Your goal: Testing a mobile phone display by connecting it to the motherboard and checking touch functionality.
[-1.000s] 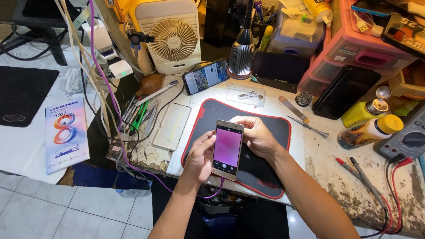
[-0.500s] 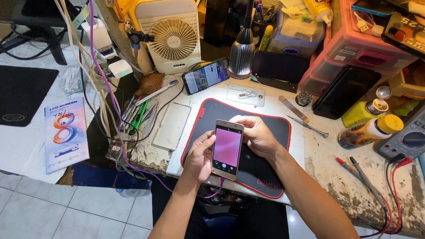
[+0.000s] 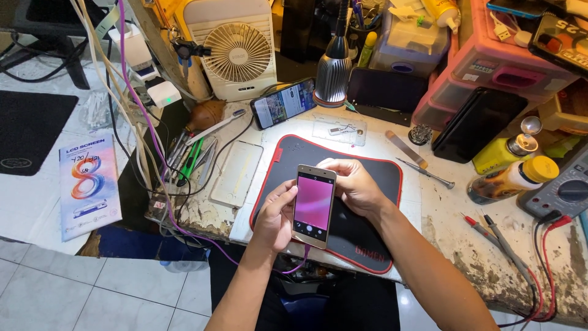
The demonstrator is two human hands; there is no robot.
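A gold smartphone [image 3: 313, 205] with a lit pink screen is held upright above a black work mat with a red border [image 3: 355, 239]. My left hand [image 3: 274, 216] grips its left edge, thumb near the screen. My right hand [image 3: 354, 186] wraps around its right side and back. A purple cable [image 3: 202, 239] runs from the left under the table edge to the phone's bottom end.
A white desk fan [image 3: 236, 52] and a silver lamp [image 3: 334, 70] stand at the back, with a lit phone [image 3: 283, 103] lying between them. Tools [image 3: 190, 159] lie at left, bottles [image 3: 513, 178] and a multimeter [image 3: 566, 190] at right. A phone box [image 3: 89, 184] lies far left.
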